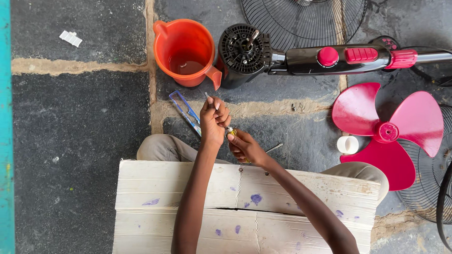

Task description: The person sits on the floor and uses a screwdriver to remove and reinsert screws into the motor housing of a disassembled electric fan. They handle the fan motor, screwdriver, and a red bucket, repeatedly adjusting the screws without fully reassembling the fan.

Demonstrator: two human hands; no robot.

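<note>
My left hand (214, 123) is closed around a thin metal piece whose pale tip (207, 97) sticks out above the fingers. Just below and to its right, my right hand (245, 146) grips a small yellow-handled tool (231, 132) with a metal collar. The two hands almost touch at that tool. A thin metal shaft (274, 148) pokes out to the right from under my right hand. Both forearms reach over a white wooden board (155, 188) lying across my knees.
On the stone floor stand an orange jug (186, 49) and a black fan motor head (245, 52) with red knobs on its stem. A pink fan blade (383, 131), a white cap (347, 145), wire grilles (306, 19) and a blue-framed tool (184, 109) lie around.
</note>
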